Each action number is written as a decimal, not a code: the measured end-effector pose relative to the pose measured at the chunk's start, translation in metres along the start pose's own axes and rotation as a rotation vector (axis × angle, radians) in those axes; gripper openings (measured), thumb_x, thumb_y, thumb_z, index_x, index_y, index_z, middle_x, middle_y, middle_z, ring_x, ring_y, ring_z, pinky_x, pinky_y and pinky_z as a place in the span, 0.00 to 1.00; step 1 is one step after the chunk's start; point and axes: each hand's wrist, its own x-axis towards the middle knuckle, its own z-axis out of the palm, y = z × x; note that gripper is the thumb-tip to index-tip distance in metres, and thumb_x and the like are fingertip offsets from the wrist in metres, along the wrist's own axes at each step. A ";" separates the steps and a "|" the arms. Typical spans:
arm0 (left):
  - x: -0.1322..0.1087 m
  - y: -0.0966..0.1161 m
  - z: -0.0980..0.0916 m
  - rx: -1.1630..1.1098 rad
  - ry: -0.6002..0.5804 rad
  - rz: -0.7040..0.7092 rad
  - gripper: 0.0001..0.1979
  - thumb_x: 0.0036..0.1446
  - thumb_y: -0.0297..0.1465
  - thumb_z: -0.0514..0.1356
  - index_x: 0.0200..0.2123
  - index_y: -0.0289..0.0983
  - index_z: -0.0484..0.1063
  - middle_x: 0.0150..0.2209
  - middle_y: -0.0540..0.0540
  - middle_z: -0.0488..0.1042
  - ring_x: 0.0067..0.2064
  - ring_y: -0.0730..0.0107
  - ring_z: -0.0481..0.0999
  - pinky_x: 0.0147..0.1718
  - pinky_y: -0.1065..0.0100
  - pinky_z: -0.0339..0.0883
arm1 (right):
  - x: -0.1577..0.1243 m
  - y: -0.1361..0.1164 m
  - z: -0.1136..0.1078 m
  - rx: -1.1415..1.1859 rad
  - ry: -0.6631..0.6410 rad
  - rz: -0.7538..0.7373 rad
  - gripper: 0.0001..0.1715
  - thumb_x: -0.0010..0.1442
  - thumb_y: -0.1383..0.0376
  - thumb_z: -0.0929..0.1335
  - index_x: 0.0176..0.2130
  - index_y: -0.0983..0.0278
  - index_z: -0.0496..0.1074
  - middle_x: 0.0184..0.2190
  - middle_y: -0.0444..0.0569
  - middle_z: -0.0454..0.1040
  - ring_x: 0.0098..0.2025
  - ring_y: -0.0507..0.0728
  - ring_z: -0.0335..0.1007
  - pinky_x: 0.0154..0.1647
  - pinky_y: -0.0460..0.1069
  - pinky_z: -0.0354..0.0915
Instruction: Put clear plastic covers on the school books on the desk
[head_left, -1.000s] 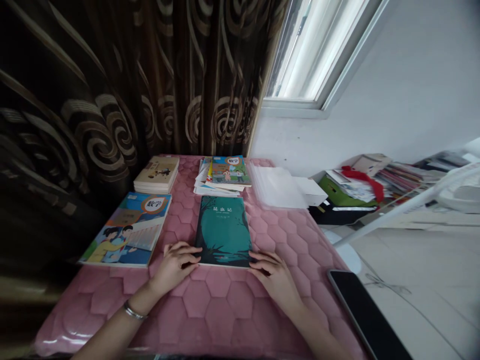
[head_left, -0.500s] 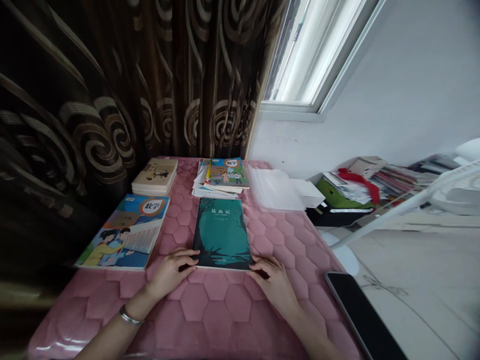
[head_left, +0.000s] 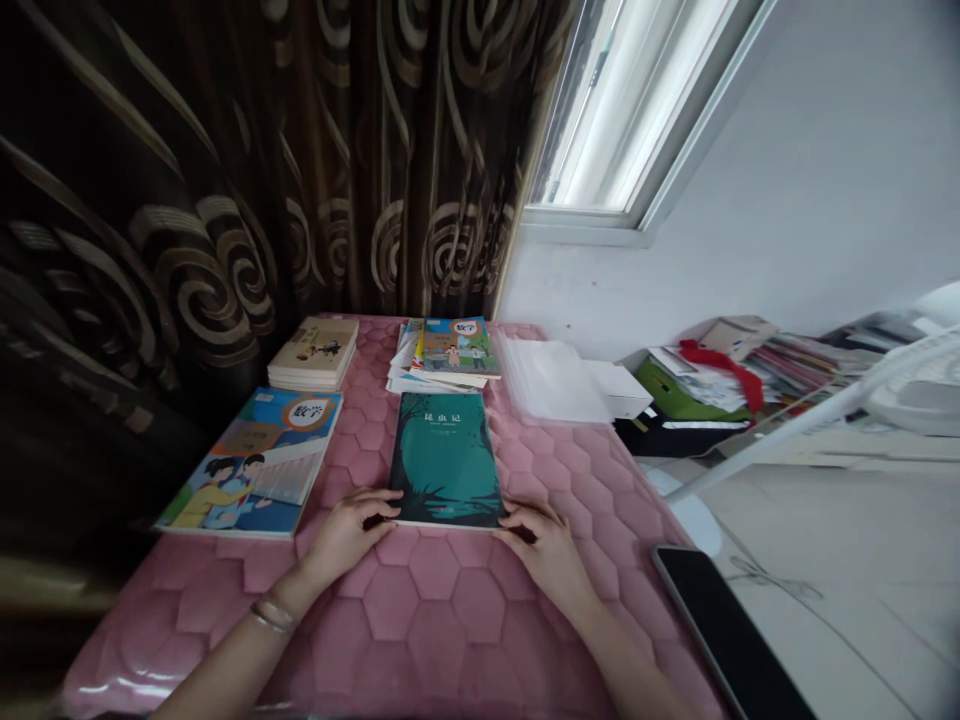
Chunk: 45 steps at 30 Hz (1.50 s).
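A green book (head_left: 448, 460) with a dark border lies face up in the middle of the pink padded table (head_left: 435, 610). Thumb and fingers of my left hand (head_left: 352, 532) pinch its lower left corner. At the lower right corner, my right hand (head_left: 546, 552) grips the book in the same way. A silver bracelet (head_left: 274, 612) circles my left wrist. Left of the green book lies a blue mathematics book (head_left: 259, 460), its cover showing two children.
Behind are a stack of tan books (head_left: 315, 350), a pile topped by another mathematics book (head_left: 454, 348) and translucent sleeves (head_left: 555, 380). A black phone (head_left: 731, 630) lies at the right edge. A white fan (head_left: 795, 420) stands beyond, near a green bag (head_left: 682, 392).
The green book's near edge has moved slightly away from me, with both hands still at its lower corners. My left forearm has shifted a little to the right.
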 end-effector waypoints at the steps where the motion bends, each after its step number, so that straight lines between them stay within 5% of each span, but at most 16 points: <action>1: 0.000 0.000 0.000 0.004 0.000 0.006 0.05 0.56 0.28 0.62 0.34 0.42 0.78 0.47 0.50 0.80 0.47 0.69 0.78 0.49 0.65 0.70 | 0.000 0.001 0.000 0.004 0.006 -0.005 0.11 0.58 0.57 0.67 0.30 0.57 0.77 0.42 0.50 0.79 0.50 0.64 0.71 0.51 0.60 0.61; 6: -0.002 0.003 -0.003 0.053 0.003 0.034 0.05 0.57 0.28 0.61 0.35 0.42 0.77 0.48 0.50 0.79 0.47 0.69 0.77 0.49 0.64 0.68 | -0.007 -0.001 0.000 -0.020 0.033 -0.049 0.08 0.58 0.60 0.67 0.34 0.58 0.77 0.44 0.51 0.78 0.49 0.63 0.70 0.49 0.58 0.64; 10: 0.004 0.022 0.003 0.200 -0.052 0.026 0.07 0.54 0.30 0.65 0.38 0.43 0.78 0.46 0.48 0.79 0.50 0.61 0.72 0.48 0.56 0.62 | -0.010 -0.023 0.008 -0.200 0.072 -0.055 0.13 0.54 0.58 0.71 0.41 0.57 0.76 0.56 0.53 0.69 0.54 0.66 0.64 0.49 0.61 0.63; 13: 0.015 0.044 0.017 0.249 -0.106 0.061 0.07 0.54 0.30 0.66 0.38 0.44 0.78 0.44 0.48 0.79 0.50 0.59 0.70 0.48 0.54 0.56 | -0.007 -0.048 0.021 -0.244 0.030 -0.139 0.10 0.56 0.58 0.71 0.39 0.55 0.76 0.61 0.50 0.63 0.58 0.67 0.59 0.53 0.62 0.59; 17: 0.027 0.057 0.032 0.256 -0.112 0.093 0.03 0.55 0.27 0.65 0.33 0.42 0.77 0.39 0.49 0.78 0.47 0.62 0.70 0.46 0.56 0.52 | 0.000 -0.063 0.034 -0.233 -0.012 -0.182 0.03 0.58 0.59 0.71 0.34 0.55 0.76 0.58 0.47 0.68 0.59 0.65 0.58 0.56 0.62 0.55; 23: 0.017 0.031 0.011 0.241 -0.060 0.046 0.01 0.55 0.30 0.66 0.32 0.43 0.78 0.42 0.49 0.79 0.48 0.62 0.70 0.46 0.58 0.51 | 0.000 -0.028 0.015 -0.243 0.023 -0.083 0.07 0.58 0.58 0.70 0.31 0.57 0.77 0.56 0.49 0.70 0.55 0.64 0.64 0.49 0.59 0.58; 30: 0.002 0.006 -0.012 0.251 -0.088 -0.062 0.06 0.54 0.29 0.66 0.34 0.48 0.80 0.47 0.50 0.78 0.50 0.60 0.71 0.47 0.57 0.55 | -0.005 0.014 -0.006 -0.063 0.011 -0.016 0.10 0.59 0.60 0.68 0.27 0.57 0.75 0.46 0.48 0.78 0.56 0.64 0.65 0.55 0.60 0.57; 40: 0.001 0.000 -0.008 -0.062 -0.076 -0.095 0.06 0.51 0.28 0.65 0.34 0.42 0.78 0.51 0.46 0.72 0.51 0.64 0.73 0.50 0.63 0.66 | 0.001 0.013 -0.025 0.136 -0.116 0.057 0.08 0.55 0.62 0.65 0.34 0.57 0.74 0.47 0.48 0.76 0.49 0.59 0.70 0.50 0.54 0.64; 45: 0.015 0.017 -0.007 -0.018 -0.059 -0.280 0.02 0.52 0.30 0.63 0.28 0.40 0.77 0.47 0.44 0.72 0.51 0.62 0.72 0.50 0.63 0.65 | 0.001 -0.007 -0.020 0.151 -0.030 0.081 0.11 0.56 0.58 0.65 0.38 0.59 0.72 0.38 0.49 0.77 0.41 0.59 0.72 0.43 0.53 0.67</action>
